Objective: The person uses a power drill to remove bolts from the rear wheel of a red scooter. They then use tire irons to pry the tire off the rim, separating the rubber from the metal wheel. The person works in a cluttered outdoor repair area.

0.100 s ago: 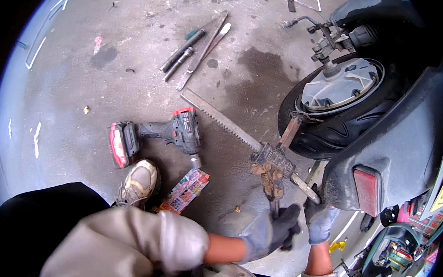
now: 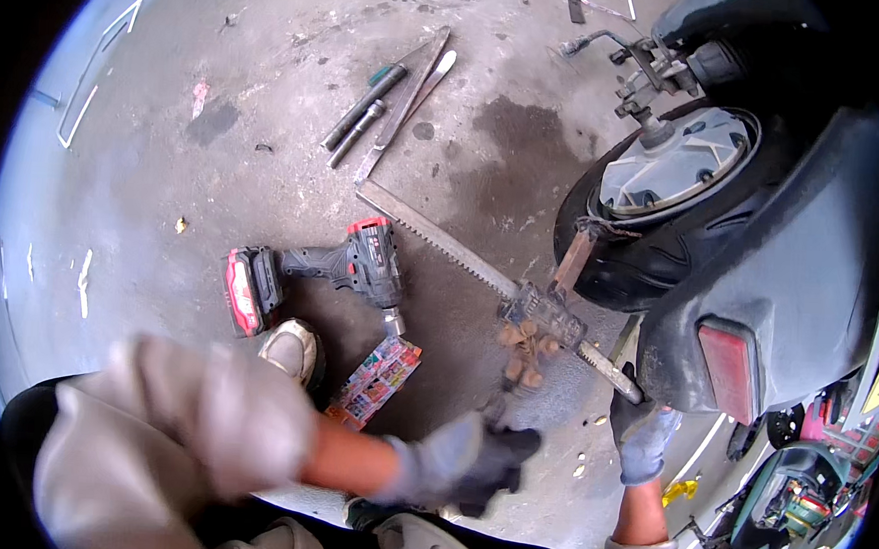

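Observation:
A toothed metal bar [image 2: 432, 232] slants above the floor, with a worn ratchet block [image 2: 547, 315] on it. A rusty jaw [image 2: 578, 257] reaches from the block to the tire [image 2: 601, 218] of a motor scooter wheel. My left hand [image 2: 464, 465], in a grey-black work glove and smeared by motion, is closed round the lower end of the block's lever [image 2: 522, 368]; the grip itself is partly hidden by blur. At the bar's lower right end, beside the scooter's rear fender [image 2: 747, 281], my gloved right hand [image 2: 642, 434] is closed round the bar.
A red-black cordless impact wrench [image 2: 360, 265] lies left of the bar, its socket by a colourful printed card [image 2: 379, 376]. Tire levers [image 2: 403, 109] and metal rods [image 2: 364, 111] lie farther off. My shoe [image 2: 293, 351] stands near the wrench. Another scooter [image 2: 796, 492] is at lower right.
My left hand has swung left and toward me, and the lever's lower end has moved with it. The right hand stays at the bar's end.

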### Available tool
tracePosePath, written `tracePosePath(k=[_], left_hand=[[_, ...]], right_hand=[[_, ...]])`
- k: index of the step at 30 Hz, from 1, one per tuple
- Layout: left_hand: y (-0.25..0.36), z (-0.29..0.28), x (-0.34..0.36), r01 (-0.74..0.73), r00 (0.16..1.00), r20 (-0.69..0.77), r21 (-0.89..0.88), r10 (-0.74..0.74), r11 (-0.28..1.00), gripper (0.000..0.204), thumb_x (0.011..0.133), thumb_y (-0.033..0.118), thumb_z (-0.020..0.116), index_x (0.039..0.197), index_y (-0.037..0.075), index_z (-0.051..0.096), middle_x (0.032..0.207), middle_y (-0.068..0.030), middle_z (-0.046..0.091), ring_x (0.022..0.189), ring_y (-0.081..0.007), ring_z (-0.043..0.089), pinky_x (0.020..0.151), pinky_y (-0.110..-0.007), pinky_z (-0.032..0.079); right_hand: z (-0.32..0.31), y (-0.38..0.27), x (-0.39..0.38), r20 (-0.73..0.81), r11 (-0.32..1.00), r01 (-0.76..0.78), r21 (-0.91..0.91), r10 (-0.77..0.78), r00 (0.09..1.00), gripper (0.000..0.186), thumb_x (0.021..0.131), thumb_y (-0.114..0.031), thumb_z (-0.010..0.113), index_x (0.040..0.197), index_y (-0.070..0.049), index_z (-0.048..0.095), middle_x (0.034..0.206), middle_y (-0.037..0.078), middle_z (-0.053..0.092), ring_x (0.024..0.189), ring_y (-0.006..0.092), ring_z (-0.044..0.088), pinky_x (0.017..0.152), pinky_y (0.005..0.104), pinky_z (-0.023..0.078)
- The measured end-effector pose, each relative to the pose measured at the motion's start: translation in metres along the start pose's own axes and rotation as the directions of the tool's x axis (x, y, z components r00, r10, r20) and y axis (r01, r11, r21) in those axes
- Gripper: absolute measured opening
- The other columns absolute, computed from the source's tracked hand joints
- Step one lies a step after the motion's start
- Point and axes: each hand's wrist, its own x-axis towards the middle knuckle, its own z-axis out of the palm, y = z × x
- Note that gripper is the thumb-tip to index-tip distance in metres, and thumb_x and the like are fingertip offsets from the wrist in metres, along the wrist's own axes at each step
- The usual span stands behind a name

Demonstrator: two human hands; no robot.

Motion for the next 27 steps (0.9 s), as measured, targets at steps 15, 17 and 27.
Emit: tracePosePath(k=[15, 17, 27], left_hand=[[-0.03, 0.075, 0.097, -0.521, 0.849, -0.073, -0.28, 0.523, 0.807, 0.045, 0.098, 0.042, 0.047, 0.072, 0.006, 0.054, 0.052, -0.0044, 0.048, 0.039, -0.015, 0.041, 0.039, -0.032, 0.034], [-0.029, 0.062, 0.079, -0.426, 0.903, -0.055, -0.236, 0.425, 0.873, 0.043, 0.097, 0.041, 0.049, 0.072, 0.006, 0.055, 0.052, -0.0054, 0.048, 0.04, -0.0152, 0.042, 0.039, -0.032, 0.034], [0.134, -0.012, -0.123, 0.417, 0.822, -0.003, 0.684, 0.569, -0.599, 0.029, 0.084, 0.033, 0.061, 0.084, 0.005, 0.067, 0.082, -0.0204, 0.067, 0.08, -0.0381, 0.065, 0.076, -0.044, 0.052]], right_hand=[[0.01, -0.009, -0.014, 0.074, 0.876, -0.235, 0.421, 0.225, 0.971, 0.014, 0.079, -0.014, 0.067, 0.089, -0.004, 0.066, 0.075, 0.013, 0.062, 0.071, 0.0267, 0.06, 0.067, 0.0348, 0.047], [0.013, -0.009, -0.005, 0.035, 0.978, -0.067, 0.197, 0.061, 0.998, 0.018, 0.08, -0.014, 0.068, 0.094, -0.003, 0.068, 0.083, 0.015, 0.066, 0.075, 0.031, 0.063, 0.069, 0.0367, 0.048], [0.007, -0.043, -0.001, 0.16, 0.996, -0.047, 0.077, 0.034, 0.987, 0.017, 0.078, -0.021, 0.069, 0.074, -0.005, 0.063, 0.066, 0.018, 0.06, 0.063, 0.037, 0.062, 0.054, 0.0436, 0.046]])
